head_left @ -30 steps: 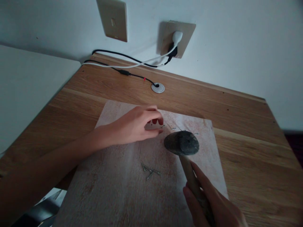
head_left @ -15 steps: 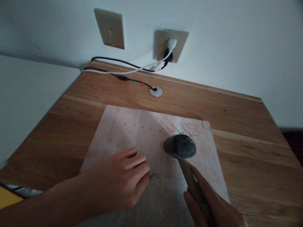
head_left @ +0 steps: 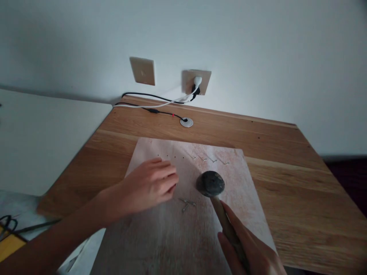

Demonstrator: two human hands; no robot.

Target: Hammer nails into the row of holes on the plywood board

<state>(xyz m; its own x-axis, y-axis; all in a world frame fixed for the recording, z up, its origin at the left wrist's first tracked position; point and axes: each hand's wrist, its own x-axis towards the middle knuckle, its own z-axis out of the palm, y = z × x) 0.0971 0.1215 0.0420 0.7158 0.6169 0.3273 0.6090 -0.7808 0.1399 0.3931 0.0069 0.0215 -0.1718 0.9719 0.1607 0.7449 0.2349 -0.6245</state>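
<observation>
My right hand [head_left: 254, 244] is wrapped round the wooden handle of a mallet [head_left: 211, 184]. Its dark rounded head is raised in front of a row of nails [head_left: 215, 161] standing in a pale board [head_left: 177, 236]. To their left, small dark holes [head_left: 175, 157] continue the same row. My left hand [head_left: 151, 179] hovers over the board just in front of those holes, its fingers curled together. What they pinch, if anything, is hidden. A few loose nails [head_left: 187, 203] lie crossed on the board between the two hands.
The board lies on a wooden desktop [head_left: 298, 198]. Behind it, cables [head_left: 153, 110] run from a wall socket [head_left: 197, 82] to a round cable grommet [head_left: 186, 122]. A white panel [head_left: 51, 141] stands at the left. Something yellow [head_left: 11, 248] shows at lower left.
My left hand has moved from beside the loose nails toward the row of holes, uncovering the nails. The mallet stays in my right hand. The view has tilted upward.
</observation>
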